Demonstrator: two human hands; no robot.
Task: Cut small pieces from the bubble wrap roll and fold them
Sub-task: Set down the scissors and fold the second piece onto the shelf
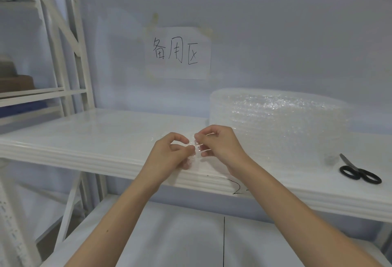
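Left hand and right hand pinch a small clear bubble wrap piece above the shelf front edge; knobbly bubble wrap roll behind, black-handled scissors right.

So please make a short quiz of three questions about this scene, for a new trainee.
1. True or false: the scissors are held in the right hand.
2. What do both hands pinch between them?
3. The bubble wrap roll stands: A) on the lower shelf, B) on the shelf behind the right hand, C) on the floor.

Key: 1. False, they lie on the shelf at the right. 2. A small bubble wrap piece, also gripped by the left hand. 3. B.
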